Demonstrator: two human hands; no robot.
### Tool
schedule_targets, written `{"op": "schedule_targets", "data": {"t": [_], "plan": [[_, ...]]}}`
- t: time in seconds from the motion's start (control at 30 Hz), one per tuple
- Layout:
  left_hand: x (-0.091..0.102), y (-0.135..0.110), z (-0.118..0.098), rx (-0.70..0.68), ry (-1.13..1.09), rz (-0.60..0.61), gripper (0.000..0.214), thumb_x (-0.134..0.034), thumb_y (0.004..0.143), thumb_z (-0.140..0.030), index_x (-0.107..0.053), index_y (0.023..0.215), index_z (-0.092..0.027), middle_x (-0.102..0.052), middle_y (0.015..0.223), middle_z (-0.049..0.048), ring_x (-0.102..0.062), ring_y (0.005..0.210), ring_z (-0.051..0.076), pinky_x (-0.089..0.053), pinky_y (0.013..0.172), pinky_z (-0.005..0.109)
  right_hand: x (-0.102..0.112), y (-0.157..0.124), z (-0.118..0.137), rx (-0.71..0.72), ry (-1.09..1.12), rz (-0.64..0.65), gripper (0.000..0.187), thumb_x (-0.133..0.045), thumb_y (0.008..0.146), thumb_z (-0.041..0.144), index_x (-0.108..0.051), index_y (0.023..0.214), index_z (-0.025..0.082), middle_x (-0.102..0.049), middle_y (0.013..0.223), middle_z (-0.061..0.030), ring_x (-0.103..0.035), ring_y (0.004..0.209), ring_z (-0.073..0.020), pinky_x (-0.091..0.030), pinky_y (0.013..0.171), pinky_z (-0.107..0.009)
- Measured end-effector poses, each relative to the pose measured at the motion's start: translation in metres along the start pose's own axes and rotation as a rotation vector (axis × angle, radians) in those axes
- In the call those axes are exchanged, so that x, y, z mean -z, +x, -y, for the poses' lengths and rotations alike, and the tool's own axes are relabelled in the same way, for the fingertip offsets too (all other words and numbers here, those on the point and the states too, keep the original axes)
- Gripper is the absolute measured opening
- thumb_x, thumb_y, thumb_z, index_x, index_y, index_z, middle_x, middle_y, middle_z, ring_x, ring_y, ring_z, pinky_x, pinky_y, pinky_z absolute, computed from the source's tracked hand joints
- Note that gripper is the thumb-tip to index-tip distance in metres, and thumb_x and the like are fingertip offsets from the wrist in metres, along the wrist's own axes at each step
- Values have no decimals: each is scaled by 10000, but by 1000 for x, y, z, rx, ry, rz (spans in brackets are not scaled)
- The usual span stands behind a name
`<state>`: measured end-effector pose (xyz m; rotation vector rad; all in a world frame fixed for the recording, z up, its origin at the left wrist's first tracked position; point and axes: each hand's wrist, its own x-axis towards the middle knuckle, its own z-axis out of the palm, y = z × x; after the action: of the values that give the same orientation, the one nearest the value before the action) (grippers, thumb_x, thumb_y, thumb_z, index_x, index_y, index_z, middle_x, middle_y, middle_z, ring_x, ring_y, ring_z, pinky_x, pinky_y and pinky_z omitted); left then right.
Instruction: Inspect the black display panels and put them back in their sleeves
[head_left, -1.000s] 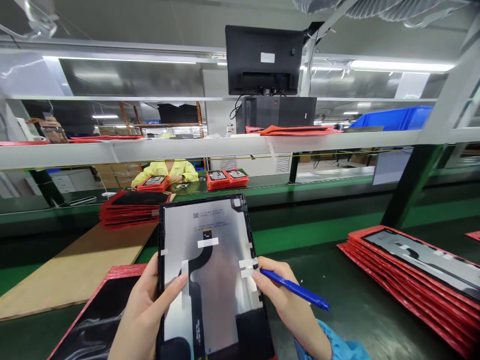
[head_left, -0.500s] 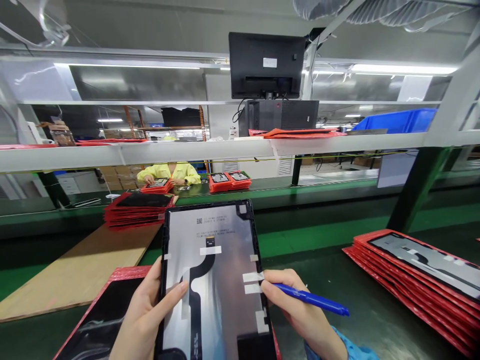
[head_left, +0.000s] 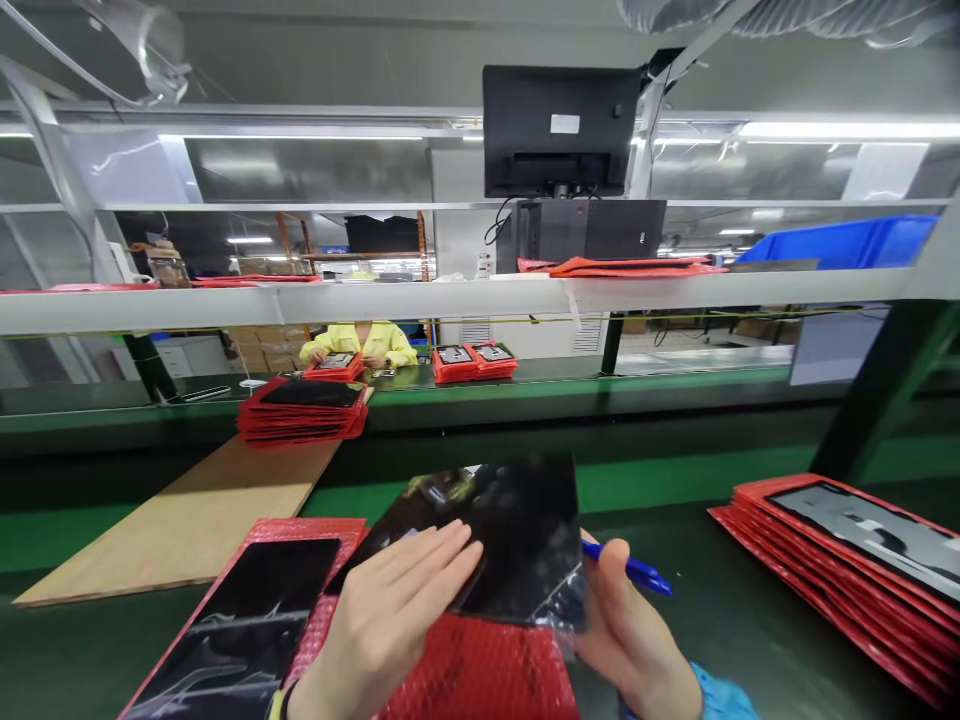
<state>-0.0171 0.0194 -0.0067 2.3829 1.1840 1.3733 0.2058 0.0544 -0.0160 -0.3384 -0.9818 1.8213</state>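
Observation:
A tablet screen is held tilted above the bench, its glossy black face toward me and clear film at its lower right corner. My left hand grips it from the left, fingers flat across the black face and thumb hidden. At the right edge, my right hand holds the screen and also has a blue pen tucked in it, pointing right. Beneath the screen lies a red bubble-wrap sleeve. Another black screen rests on red bubble wrap to the left.
On the right stands a stack of red sleeves topped by a grey-backed screen. A wooden board and another red stack lie at left. A shelf rail crosses ahead; a person in yellow works beyond.
The tablet screen has turned over from its silver taped back to its black face, and is tipped lower. My left fingers now lie over its front; the pen has swung inward with my right hand.

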Motion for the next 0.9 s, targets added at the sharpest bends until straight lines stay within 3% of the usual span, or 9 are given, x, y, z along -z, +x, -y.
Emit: {"op": "schedule_targets", "data": {"t": [0.1,0.2,0.33,0.47,0.53,0.63,0.7,0.8,0.9], "plan": [[0,3,4,-71,83,105,522,-462,836,-14,-601,1216,-343,-606,1264,15,-546,1210,240,-339,1089,370,5,-4,-5,-25,41,-96,435,-789,619,559,-680,917,261,-761,913,-68,-697,919,-298,-526,818,-435],[-3,6,-4,-80,43,114,508,-482,834,-27,-605,1218,-336,-608,1269,29,-499,1256,257,-279,1119,432,4,-4,-9,19,46,-124,411,-833,582,483,-656,883,267,-754,883,-52,-692,923,-295,-519,815,-431],[-10,3,-20,40,-207,240,262,-693,763,-207,-737,992,-326,-695,1113,74,-567,1178,321,-222,1123,534,-4,-5,-13,61,-52,-74,520,-828,569,505,-623,980,263,-741,901,-72,-689,915,-292,-519,798,-418],[-16,-6,-23,100,-357,218,138,-661,796,-270,-774,836,-337,-761,891,62,-690,966,318,-357,1058,523,-8,-9,-15,42,-201,-5,626,-783,607,559,-592,1116,250,-724,969,-108,-670,973,-306,-513,809,-419],[-18,-8,-24,28,-344,106,134,-691,762,-229,-782,792,-322,-768,785,49,-718,846,311,-457,971,500,-8,-11,-16,47,-226,25,635,-773,621,563,-587,1146,257,-716,1003,-113,-657,1012,-315,-506,831,-426],[-23,-6,-31,-13,-277,-343,186,-676,750,-128,-753,759,-297,-752,718,23,-701,763,262,-532,811,424,-9,-14,-15,71,-194,39,683,-791,611,548,-569,1195,272,-707,1061,-109,-635,1072,-323,-490,883,-439],[-25,-3,-38,54,-263,-593,174,-627,786,-128,-707,751,-279,-715,699,7,-660,715,209,-514,709,337,-9,-18,-12,64,-169,39,715,-800,618,530,-546,1239,285,-691,1123,-100,-617,1114,-318,-471,933,-439],[-21,0,-38,276,-248,-636,107,-602,829,-228,-638,733,-259,-616,596,-39,-574,572,124,-446,593,234,-11,-24,-5,59,-140,6,700,-802,631,514,-538,1253,333,-669,1196,-62,-597,1158,-300,-442,990,-424],[-12,3,-27,488,-340,-483,139,-568,857,-366,-573,783,-249,-572,527,-58,-521,474,108,-423,506,213,-10,-28,0,82,-147,-66,709,-810,606,523,-549,1242,352,-665,1216,-47,-575,1186,-315,-432,1011,-434]]}}
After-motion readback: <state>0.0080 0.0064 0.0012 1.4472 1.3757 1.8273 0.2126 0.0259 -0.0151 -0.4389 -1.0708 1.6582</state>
